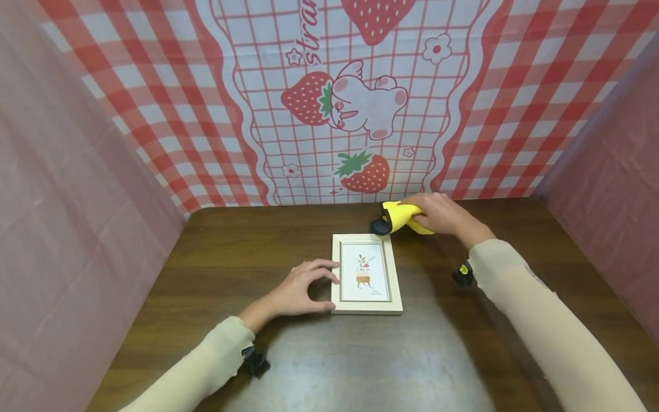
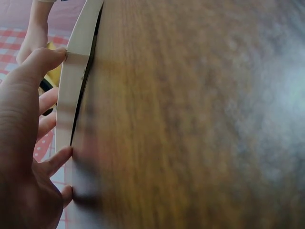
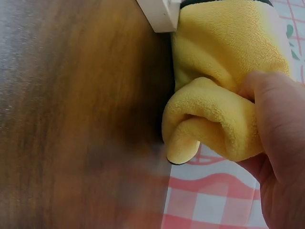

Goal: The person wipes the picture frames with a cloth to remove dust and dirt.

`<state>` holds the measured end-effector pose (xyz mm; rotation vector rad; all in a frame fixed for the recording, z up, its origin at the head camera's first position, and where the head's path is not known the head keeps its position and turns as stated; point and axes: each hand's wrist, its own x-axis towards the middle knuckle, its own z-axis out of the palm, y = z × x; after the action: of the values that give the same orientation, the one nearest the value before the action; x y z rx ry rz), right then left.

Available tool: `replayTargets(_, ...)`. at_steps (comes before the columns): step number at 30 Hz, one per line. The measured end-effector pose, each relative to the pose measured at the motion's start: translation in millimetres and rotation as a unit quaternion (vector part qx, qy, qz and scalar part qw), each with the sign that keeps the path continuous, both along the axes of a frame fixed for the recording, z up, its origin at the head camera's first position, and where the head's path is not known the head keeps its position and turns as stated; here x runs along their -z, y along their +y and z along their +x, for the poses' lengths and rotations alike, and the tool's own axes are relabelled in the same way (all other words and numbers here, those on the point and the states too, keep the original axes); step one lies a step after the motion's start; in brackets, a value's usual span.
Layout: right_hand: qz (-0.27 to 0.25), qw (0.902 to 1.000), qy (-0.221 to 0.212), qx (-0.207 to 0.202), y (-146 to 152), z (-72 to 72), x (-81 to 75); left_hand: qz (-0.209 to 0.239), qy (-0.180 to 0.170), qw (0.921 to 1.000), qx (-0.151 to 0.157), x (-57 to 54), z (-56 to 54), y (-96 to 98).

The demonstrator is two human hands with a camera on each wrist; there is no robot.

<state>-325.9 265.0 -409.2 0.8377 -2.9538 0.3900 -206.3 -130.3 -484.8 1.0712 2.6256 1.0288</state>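
Observation:
A cream picture frame (image 1: 397,292) lies face up on the wooden table, showing a print of a potted plant. Along its left edge rests my left hand (image 1: 301,289), with thumb and spread fingers touching the side; the left wrist view shows the fingertips against the frame's side wall (image 2: 71,90). My right hand (image 1: 443,213) grips a bunched yellow cleaning cloth (image 1: 401,216) with dark edging at the frame's top right corner. In the right wrist view, the cloth (image 3: 224,43) is folded under the thumb, right beside the white frame corner (image 3: 159,16).
The brown wooden table (image 1: 231,246) spreads out around the frame. A red-and-white checked strawberry curtain (image 1: 360,114) stands at the table's back edge. Pink cloth walls (image 1: 77,171) close off both sides. Each wrist carries a small black camera mount (image 1: 255,361).

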Motion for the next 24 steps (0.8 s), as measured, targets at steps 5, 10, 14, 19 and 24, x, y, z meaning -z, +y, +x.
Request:
replayTargets(5,0.006,0.9996,0.006,-0.028,-5,7.4,6.1,0.001,0.002,1.0,0.0,1.0,-0.4,-0.3)
replayTargets(10,0.024,0.9986,-0.014,-0.046,-10,16.3,15.4,0.005,0.0,1.0,0.001,0.6,-0.3,0.1)
replayTargets(14,0.048,0.9968,-0.032,-0.056,-15,24.8,21.4,0.005,-0.002,1.0,0.0,1.6,-1.1,0.3)
replayTargets(19,0.073,0.9938,-0.032,-0.077,-17,33.5,26.7,0.003,-0.003,1.0,0.001,0.8,-1.7,-0.1)
replayTargets(24,0.08,0.993,-0.023,-0.084,-16,37.5,32.2,-0.001,-0.008,1.0,0.003,0.9,-2.2,-1.2)
